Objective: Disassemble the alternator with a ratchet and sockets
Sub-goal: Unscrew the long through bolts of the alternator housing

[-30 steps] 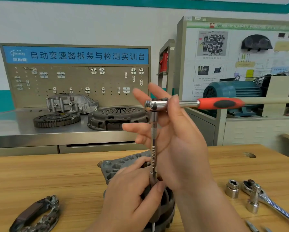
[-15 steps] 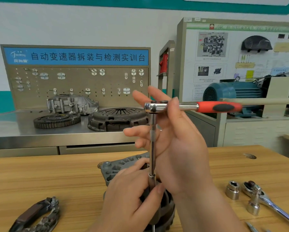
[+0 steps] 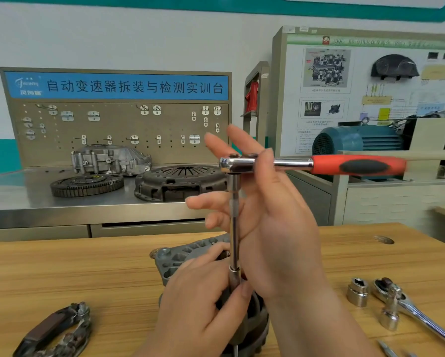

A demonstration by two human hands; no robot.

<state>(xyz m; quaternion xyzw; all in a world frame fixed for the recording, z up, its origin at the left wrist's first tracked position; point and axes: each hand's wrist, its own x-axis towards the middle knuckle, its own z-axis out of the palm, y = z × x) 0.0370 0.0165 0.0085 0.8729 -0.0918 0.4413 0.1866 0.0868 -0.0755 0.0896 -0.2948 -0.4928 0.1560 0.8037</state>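
Note:
The grey alternator point(image 3: 180, 256) sits on the wooden table point(image 3: 61, 274), mostly hidden by my hands. A chrome extension bar point(image 3: 233, 215) stands upright from it. At the bar's lower end my left hand point(image 3: 198, 310) grips the socket. On top sits a ratchet, its red and black handle point(image 3: 357, 164) pointing right. My right hand point(image 3: 280, 240) pinches the ratchet head between the thumb in front and the fingers behind, with the other fingers spread.
A loose socket point(image 3: 357, 292), a second chrome ratchet point(image 3: 422, 318) and a small upright socket point(image 3: 390, 315) lie at the right. A removed dark part point(image 3: 54, 331) lies at the front left. On the steel bench behind are a clutch cover point(image 3: 180, 181) and a flywheel point(image 3: 87, 185).
The ratchet head has dropped slightly and its handle has swung a little. Both hands keep their hold in the same places.

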